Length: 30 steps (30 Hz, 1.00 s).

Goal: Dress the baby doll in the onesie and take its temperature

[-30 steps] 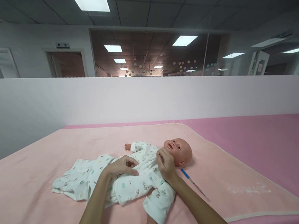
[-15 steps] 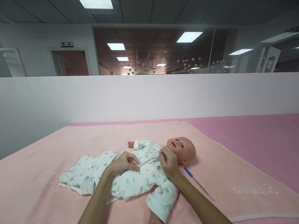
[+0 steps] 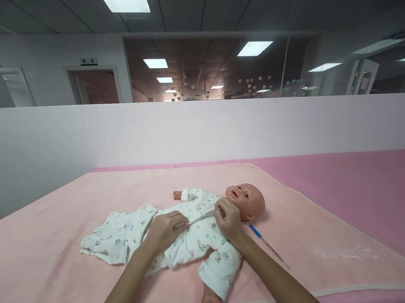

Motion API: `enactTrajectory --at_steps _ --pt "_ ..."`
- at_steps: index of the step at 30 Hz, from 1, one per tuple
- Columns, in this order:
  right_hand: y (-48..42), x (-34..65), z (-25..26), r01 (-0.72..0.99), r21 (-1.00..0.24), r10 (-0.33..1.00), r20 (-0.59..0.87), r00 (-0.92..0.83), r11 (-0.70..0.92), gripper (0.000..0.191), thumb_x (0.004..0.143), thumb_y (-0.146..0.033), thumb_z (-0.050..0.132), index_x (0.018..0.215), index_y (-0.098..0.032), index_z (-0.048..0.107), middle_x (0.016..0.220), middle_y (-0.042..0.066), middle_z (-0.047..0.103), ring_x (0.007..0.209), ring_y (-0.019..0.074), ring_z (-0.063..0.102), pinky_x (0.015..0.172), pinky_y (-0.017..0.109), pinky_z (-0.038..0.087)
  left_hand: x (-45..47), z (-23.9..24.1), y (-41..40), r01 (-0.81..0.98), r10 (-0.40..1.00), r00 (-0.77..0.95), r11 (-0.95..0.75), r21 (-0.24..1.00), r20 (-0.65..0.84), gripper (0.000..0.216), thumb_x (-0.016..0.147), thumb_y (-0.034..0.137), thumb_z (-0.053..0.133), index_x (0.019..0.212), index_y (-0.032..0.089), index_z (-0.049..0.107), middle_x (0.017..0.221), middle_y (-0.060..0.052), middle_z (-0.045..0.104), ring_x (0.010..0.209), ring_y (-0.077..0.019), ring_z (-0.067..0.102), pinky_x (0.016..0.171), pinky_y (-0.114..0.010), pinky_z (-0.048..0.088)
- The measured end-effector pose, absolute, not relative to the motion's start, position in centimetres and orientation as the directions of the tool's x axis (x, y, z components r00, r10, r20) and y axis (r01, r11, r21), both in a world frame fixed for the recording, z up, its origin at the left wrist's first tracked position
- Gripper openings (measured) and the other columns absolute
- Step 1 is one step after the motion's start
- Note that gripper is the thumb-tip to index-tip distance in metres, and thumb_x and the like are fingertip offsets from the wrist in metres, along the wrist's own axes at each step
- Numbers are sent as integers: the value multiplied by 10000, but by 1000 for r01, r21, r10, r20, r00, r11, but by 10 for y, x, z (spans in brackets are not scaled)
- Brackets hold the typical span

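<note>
A baby doll [image 3: 248,200] lies on its back, head to the right. It wears a white printed baby top [image 3: 197,239] and matching trousers [image 3: 110,238]. My right hand [image 3: 228,218] is closed at the neckline, just below the chin, with the edge of the top pinched in its fingers. Lower on the front, my left hand [image 3: 165,230] pinches the same edge between thumb and fingers, and a taut fold runs between both hands. The fingertips are partly hidden. One doll arm points toward me; the other stretches to the far side.
Beside the doll's head lies a thin stick with a blue cap [image 3: 269,245]. A peach blanket [image 3: 57,282] with a white border is spread beneath everything, over a pink surface [image 3: 383,190]. A white partition [image 3: 200,130] rises behind.
My left hand has turned over more, its back now covering more of the top, and its fingers have drawn closer together. My right hand stays at the neckline.
</note>
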State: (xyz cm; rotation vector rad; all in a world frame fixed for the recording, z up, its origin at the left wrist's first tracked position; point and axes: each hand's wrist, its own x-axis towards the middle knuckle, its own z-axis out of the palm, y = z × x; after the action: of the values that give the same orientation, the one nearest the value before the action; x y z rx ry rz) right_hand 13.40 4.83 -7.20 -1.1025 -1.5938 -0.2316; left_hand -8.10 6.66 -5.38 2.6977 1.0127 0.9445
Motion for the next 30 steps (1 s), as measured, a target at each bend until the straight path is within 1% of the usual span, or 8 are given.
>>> enactTrajectory --at_steps 3,5,9,12,15,20,24,30 --pt "48 134 -72 740 -393 518 853 70 547 164 741 -107 399 594 -180 406 590 -10 435 566 110 376 545 248 284 -81 -58 68 561 541 615 -811 163 575 223 830 280 444 781 248 660 769 30 657 666 -91 572 561 -188 349" --pt "48 134 -71 741 -388 518 853 64 548 164 739 -108 403 591 -180 409 587 -11 434 564 110 377 545 246 285 -81 -56 67 568 539 632 -811 140 557 223 814 307 467 755 255 676 700 29 654 615 -91 563 526 -193 335" --pt "48 134 -71 749 -385 526 849 58 539 164 741 -115 407 591 -181 413 587 -12 437 568 112 380 551 247 285 -79 -45 59 588 612 626 -778 222 484 201 755 386 538 783 259 692 731 14 665 617 -109 569 552 -207 354" --pt "48 134 -71 742 -395 531 845 62 542 164 744 -118 405 594 -182 415 586 -12 439 567 113 383 546 249 285 -78 -41 57 604 667 590 -739 299 455 206 728 399 570 811 250 686 797 13 670 684 -127 582 599 -211 364" --pt "48 134 -71 736 -402 532 844 68 545 168 746 -115 399 593 -182 417 584 -11 441 566 112 383 543 250 286 -78 -43 59 604 688 566 -721 339 455 205 740 398 557 804 244 677 795 11 663 695 -129 573 607 -214 353" --pt "49 134 -72 735 -412 538 839 77 538 171 747 -110 396 593 -181 414 580 -11 441 560 111 379 533 248 280 -78 -46 61 608 704 544 -706 363 457 198 767 377 515 767 229 646 776 13 638 653 -112 538 586 -210 332" --pt "49 134 -72 744 -407 542 837 72 530 169 744 -109 405 590 -178 423 577 -14 444 560 108 382 533 243 280 -78 -43 59 639 738 509 -668 380 443 199 740 377 540 673 194 579 677 19 588 604 -105 493 555 -206 313" --pt "47 134 -70 734 -411 543 837 69 541 176 756 -114 404 595 -177 433 582 -11 456 562 110 396 531 240 287 -77 -50 62 674 718 499 -673 303 485 235 783 378 479 666 179 522 639 19 532 554 -92 443 526 -208 288"
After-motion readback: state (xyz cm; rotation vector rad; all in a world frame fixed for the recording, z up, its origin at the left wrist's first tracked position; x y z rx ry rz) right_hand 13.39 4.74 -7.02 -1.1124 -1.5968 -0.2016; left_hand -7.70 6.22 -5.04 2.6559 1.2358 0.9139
